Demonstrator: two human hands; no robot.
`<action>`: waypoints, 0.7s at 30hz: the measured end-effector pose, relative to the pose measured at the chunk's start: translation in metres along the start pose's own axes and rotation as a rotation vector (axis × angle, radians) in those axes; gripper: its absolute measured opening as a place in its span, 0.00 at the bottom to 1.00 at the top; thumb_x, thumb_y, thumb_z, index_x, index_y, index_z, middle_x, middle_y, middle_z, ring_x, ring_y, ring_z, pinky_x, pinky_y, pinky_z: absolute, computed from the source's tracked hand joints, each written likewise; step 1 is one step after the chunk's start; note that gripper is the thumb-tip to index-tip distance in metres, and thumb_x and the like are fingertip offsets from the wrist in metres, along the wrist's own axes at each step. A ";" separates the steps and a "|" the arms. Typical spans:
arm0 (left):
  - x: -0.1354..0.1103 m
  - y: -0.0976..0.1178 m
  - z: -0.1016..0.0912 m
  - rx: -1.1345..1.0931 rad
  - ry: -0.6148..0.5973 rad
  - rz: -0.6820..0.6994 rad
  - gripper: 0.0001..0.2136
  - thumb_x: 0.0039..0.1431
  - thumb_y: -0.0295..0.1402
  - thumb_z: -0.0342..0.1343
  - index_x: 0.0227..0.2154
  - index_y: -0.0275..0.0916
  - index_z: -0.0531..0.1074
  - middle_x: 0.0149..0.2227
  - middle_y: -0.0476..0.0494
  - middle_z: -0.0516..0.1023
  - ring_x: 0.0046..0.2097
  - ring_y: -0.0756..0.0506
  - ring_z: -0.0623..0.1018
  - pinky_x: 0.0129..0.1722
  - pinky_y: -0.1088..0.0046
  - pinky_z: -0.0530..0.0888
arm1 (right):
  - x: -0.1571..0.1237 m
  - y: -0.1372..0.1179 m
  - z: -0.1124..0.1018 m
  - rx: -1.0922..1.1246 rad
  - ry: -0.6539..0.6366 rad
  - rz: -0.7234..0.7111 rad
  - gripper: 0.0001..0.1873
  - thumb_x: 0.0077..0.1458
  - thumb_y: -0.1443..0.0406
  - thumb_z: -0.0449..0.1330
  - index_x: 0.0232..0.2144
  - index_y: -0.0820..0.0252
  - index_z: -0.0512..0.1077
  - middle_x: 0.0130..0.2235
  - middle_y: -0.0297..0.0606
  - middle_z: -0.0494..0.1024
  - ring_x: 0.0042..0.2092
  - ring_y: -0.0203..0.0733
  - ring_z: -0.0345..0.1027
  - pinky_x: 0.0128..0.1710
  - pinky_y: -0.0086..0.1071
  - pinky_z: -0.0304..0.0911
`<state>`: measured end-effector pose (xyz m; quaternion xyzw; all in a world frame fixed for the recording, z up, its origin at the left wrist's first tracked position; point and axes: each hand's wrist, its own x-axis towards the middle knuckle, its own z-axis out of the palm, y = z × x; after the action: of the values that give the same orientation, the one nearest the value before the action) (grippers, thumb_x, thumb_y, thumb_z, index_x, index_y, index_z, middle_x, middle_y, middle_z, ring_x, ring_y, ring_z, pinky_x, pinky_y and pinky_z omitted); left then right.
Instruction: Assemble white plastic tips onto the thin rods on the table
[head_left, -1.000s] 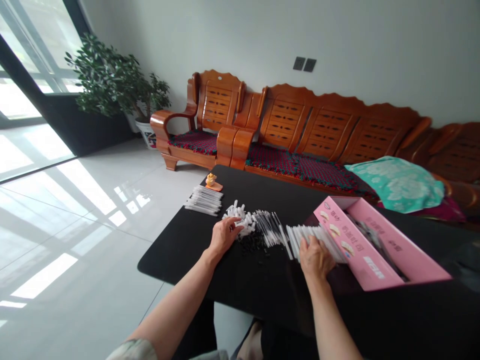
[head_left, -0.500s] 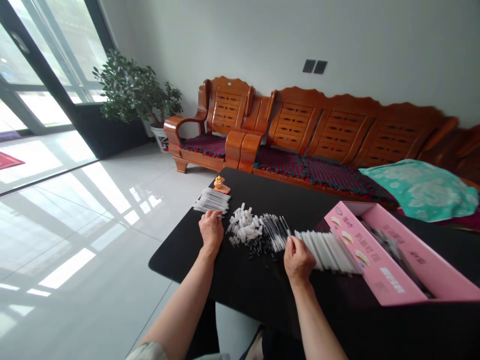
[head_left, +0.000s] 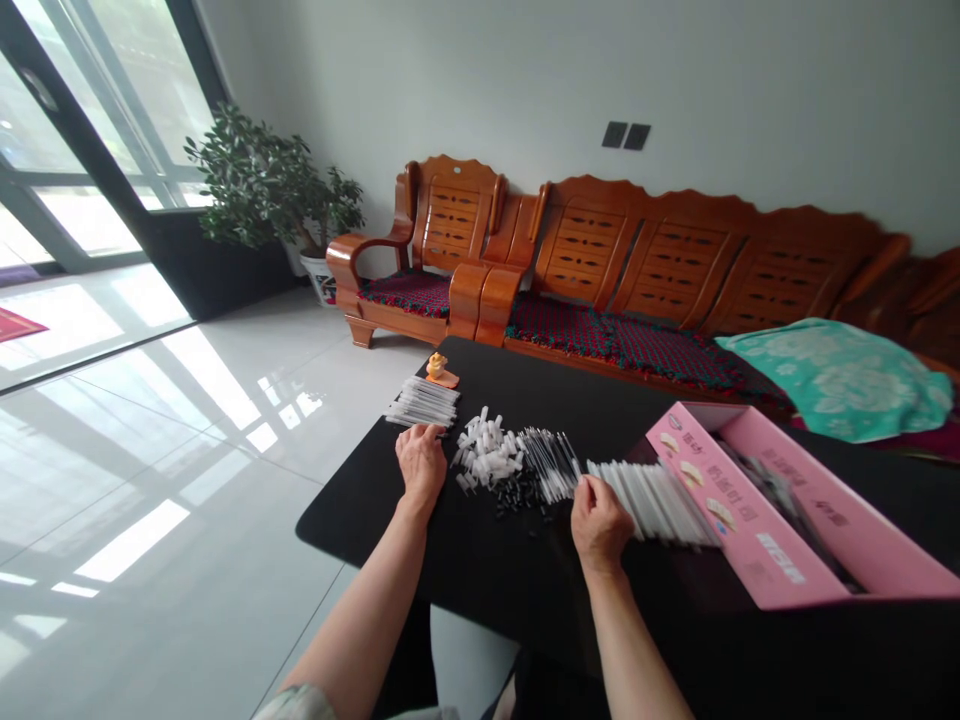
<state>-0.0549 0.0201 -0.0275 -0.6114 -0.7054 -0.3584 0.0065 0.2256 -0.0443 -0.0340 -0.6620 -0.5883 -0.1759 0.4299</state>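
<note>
Now that my left grip [head_left: 421, 462] has come away from the heap of white caps [head_left: 489, 450], it rests at the near edge of the row of slim white sticks [head_left: 422, 402] on the left end of the black counter [head_left: 360, 510]. My fingers there are bent, but whether they pinch a stick or only touch the row I cannot tell. My right grip [head_left: 601, 522], which a second ago lay over the white tubes [head_left: 660, 503], has shifted left to where they meet the thin refills [head_left: 550, 463]. Its fingers are curled together beside the last refill, and I cannot tell whether anything is clasped between them. Over the latest half second both have hardly moved, so I judge this a brief pause in the handling, with my attention split between the finished-looking row and the loose parts. Those parts lie in order between and beside my wrists: caps, then the small black plugs [head_left: 517, 493] spilled just nearer to me, then refills, then tubes reaching up to the pink box [head_left: 727, 515]. Nothing in these piles looks toppled or mixed together by the shift.
</note>
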 end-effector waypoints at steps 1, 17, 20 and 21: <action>0.000 0.000 0.000 -0.002 -0.002 0.004 0.11 0.55 0.24 0.53 0.36 0.43 0.77 0.40 0.41 0.76 0.46 0.38 0.72 0.51 0.60 0.63 | 0.000 0.000 0.000 0.002 0.002 -0.001 0.21 0.66 0.57 0.49 0.33 0.63 0.76 0.28 0.44 0.79 0.29 0.41 0.71 0.31 0.30 0.58; -0.003 0.006 -0.004 0.066 -0.053 0.006 0.13 0.58 0.25 0.52 0.41 0.45 0.78 0.43 0.40 0.75 0.46 0.38 0.70 0.48 0.60 0.63 | 0.000 -0.001 0.000 0.007 0.035 -0.013 0.19 0.65 0.59 0.51 0.32 0.63 0.77 0.28 0.42 0.79 0.27 0.40 0.70 0.29 0.29 0.57; -0.003 0.009 -0.006 0.080 -0.060 -0.009 0.11 0.58 0.25 0.52 0.38 0.44 0.77 0.42 0.41 0.74 0.46 0.39 0.70 0.47 0.62 0.63 | 0.000 0.001 0.002 0.016 0.065 -0.037 0.17 0.64 0.60 0.52 0.31 0.63 0.77 0.27 0.41 0.79 0.27 0.39 0.70 0.29 0.29 0.56; -0.003 0.010 -0.006 0.084 -0.061 -0.015 0.10 0.58 0.25 0.52 0.36 0.43 0.77 0.42 0.41 0.74 0.46 0.39 0.70 0.47 0.62 0.63 | 0.000 0.001 0.002 0.018 0.071 -0.043 0.17 0.64 0.60 0.52 0.31 0.63 0.77 0.27 0.40 0.79 0.26 0.39 0.70 0.28 0.29 0.56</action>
<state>-0.0481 0.0142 -0.0193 -0.6158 -0.7243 -0.3099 0.0077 0.2259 -0.0429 -0.0358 -0.6386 -0.5882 -0.2033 0.4526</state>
